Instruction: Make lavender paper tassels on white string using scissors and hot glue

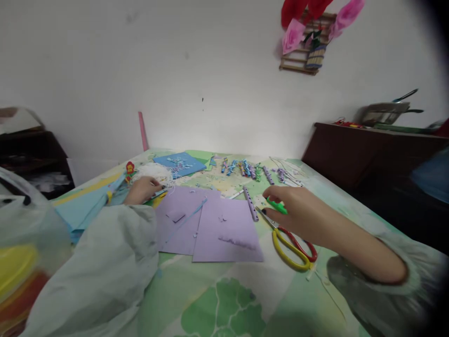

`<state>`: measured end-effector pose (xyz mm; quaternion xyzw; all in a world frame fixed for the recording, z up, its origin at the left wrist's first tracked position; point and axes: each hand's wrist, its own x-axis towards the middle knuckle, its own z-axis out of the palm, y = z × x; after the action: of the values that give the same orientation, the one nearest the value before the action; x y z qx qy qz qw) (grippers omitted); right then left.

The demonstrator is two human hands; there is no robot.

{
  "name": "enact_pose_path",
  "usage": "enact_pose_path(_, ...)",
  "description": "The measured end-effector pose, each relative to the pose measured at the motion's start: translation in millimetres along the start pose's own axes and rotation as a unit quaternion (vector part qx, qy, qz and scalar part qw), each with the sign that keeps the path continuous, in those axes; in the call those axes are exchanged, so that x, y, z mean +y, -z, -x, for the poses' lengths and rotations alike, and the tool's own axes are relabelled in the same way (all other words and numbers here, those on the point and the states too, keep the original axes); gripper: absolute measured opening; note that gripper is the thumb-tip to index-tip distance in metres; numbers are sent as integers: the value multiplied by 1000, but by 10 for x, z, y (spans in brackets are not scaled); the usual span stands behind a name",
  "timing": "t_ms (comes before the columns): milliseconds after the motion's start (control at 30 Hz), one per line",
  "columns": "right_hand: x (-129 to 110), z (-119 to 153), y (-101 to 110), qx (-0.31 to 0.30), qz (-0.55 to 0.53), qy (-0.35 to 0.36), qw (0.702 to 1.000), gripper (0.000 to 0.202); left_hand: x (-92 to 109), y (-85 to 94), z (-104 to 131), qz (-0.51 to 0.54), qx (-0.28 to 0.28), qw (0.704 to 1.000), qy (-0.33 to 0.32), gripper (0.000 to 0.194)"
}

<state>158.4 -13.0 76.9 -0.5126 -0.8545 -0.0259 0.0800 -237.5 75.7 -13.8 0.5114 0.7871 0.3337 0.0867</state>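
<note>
My right hand (293,203) is closed around a small bright green tool (277,205), its exact kind unclear, above the scissors. These scissors (291,250) have one yellow and one red handle and lie with the blades slightly apart. On the left, my left hand (143,189) rests with bent fingers beside a heap of white string (154,172); what its fingertips grip is hidden. Between the hands lie two purple paper sheets (226,229), overlapping, with a thin blue strip (189,217) across the left one. A dotted purple paper tube (250,203) is beside their right edge.
Several decorated small rolls (245,168) line the table's back, near a blue sheet (180,164) with paper scraps. Light blue folded paper (82,210) lies at left, behind a clear plastic bag (31,210). A dark cabinet (351,150) stands right.
</note>
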Motion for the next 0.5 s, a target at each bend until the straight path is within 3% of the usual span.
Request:
enact_pose_path(100,-146,-304,-122,-39,-36,50,997,30,-157,-278,-24,-41,-60,997,23,31)
enact_pose_path(167,-239,-517,-220,-81,-56,66,993,32,-208,-416,-13,-50,-67,996,15,31)
enact_pose_path(300,-421,-881,-398,-119,-83,85,986,32,-241,-577,11,-34,-27,999,9,32)
enact_pose_path(500,-592,-1335,-649,-147,-189,61,969,18,-217,-630,-20,90,43,994,31,35)
